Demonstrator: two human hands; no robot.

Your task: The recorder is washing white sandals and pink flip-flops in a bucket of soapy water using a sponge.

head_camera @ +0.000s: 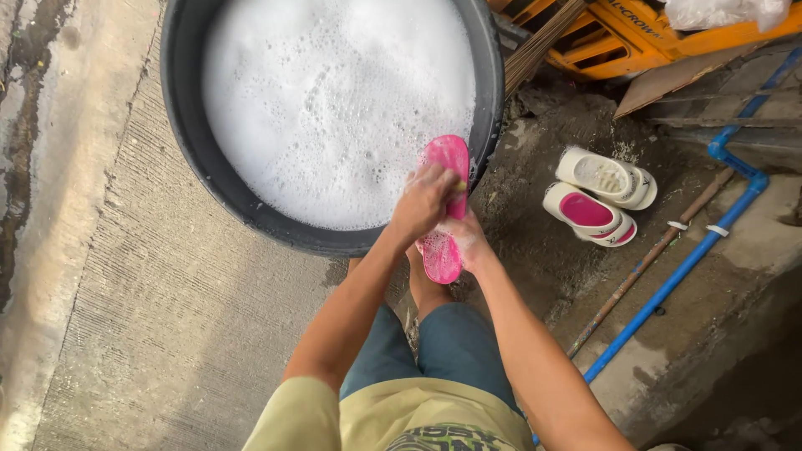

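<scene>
A pink sandal (443, 200) is held upright-tilted over the near rim of a large black tub (192, 142), its toe end reaching over the foam (334, 100) that fills the tub and its heel end hanging outside, above the person's knees. The left hand (423, 199) lies across the face of the sandal, grip clamped on something small and yellowish that peeks out beside the fingers; what it is cannot be told. The right hand (464, 238), wet with suds, has its grip clamped on the sandal's lower part from the right side. The tub stands on a concrete floor (150, 317). To the right, well apart on dirty ground, a pair of white and pink sandals (601, 196) lies side by side, near a blue pipe (668, 280) that runs diagonally beside a thin rusty rod (643, 263).
</scene>
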